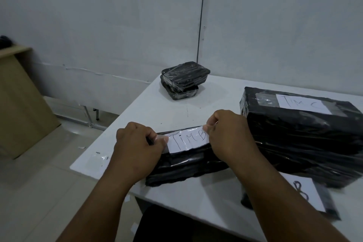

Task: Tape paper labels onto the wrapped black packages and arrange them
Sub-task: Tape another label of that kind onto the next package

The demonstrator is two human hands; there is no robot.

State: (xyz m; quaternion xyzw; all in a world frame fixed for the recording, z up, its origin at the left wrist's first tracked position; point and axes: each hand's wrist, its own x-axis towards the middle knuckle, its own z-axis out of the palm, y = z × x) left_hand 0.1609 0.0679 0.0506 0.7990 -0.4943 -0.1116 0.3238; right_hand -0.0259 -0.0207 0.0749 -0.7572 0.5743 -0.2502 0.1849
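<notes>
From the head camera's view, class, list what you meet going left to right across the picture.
Cardboard sheet → left hand → "Tim B" label → right hand → big "Tim C" package.

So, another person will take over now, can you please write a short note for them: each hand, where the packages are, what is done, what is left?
Left hand: fingers curled, pinching the clear tape at the left end of the "Tim B" label.
Right hand: pinching the tape at the label's right end.
The front package lies at the near edge of the white table, under both hands.
Done: the large package on the right has a taped "Tim C" label. A third labelled package lies partly beneath it.
Left: press this tape down; the small stacked packages at the far edge show no label; then arrange everything.
</notes>
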